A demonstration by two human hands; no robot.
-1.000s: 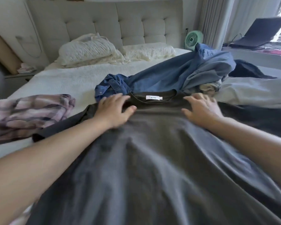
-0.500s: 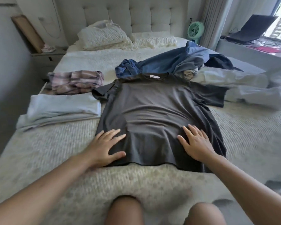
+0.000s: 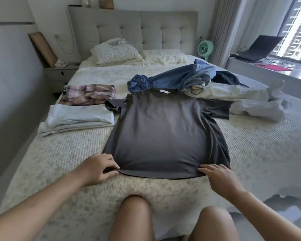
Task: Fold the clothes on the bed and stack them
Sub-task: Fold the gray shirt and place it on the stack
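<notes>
Head view: left hand [image 3: 98, 168] pinches the near-left corner of the dark grey T-shirt [image 3: 163, 133] at its hem; right hand [image 3: 217, 176] rests on the near-right corner, fingers fairly straight, grip uncertain. Shirt lies flat, collar far, mid-bed [image 3: 250, 145]. Folded pale stack [image 3: 80, 117] and plaid garment [image 3: 90, 94] lie left; denim shirt [image 3: 172, 79] and white clothes [image 3: 241, 100] wait far right. Step: flattening done, probably; next, fold sleeves inward.

We've slid both hands off the tee [image 3: 163, 129] down to its hem, left [image 3: 97, 168] pinching it now, right [image 3: 219, 178] at the corner.
</notes>
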